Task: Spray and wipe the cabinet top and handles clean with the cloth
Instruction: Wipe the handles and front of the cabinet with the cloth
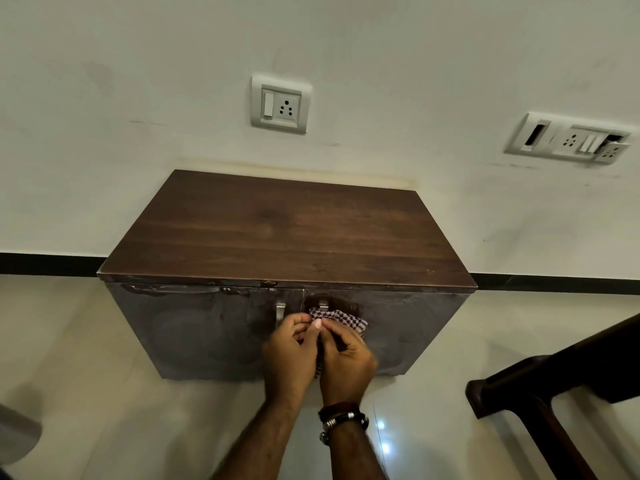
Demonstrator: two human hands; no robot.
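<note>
Both hands met at the front of the low dark-brown wooden cabinet (287, 230), at about six o'clock from its top. The left hand (289, 355) had its fingers curled tight, pinching one end of the checked purple-and-white cloth (341, 320). The right hand (346, 362), with dark bands on its wrist, pinched the same cloth between thumb and bent fingers. The cloth lay bunched against the right-hand silver metal door handle (323, 304), its long axis running roughly from nine to three o'clock, with a strip hanging down between the palms. The left-hand silver metal handle (280, 315) stood upright just beside the left fingers. A white wall socket (280, 105) sat at twelve o'clock.
</note>
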